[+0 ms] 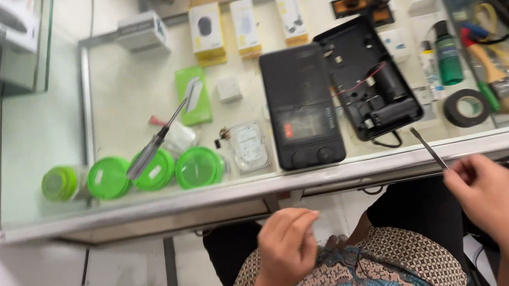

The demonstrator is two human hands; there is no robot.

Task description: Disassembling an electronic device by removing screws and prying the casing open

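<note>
Here the right hand [498,201] pinches a thin metal tool [429,147] by its lower end, just off the front edge of the glass counter [129,101], near its right corner. The tool looks light, stiff and a bit slippery, so the end near the fingers is the best place to hold it. The left hand [286,248] is loosely curled over the lap and holds nothing. On the counter, close to the front edge, lie a black device [301,106] and its open back cover [368,77]. A screwdriver [158,140] rests on green lids [133,174] further left.
</note>
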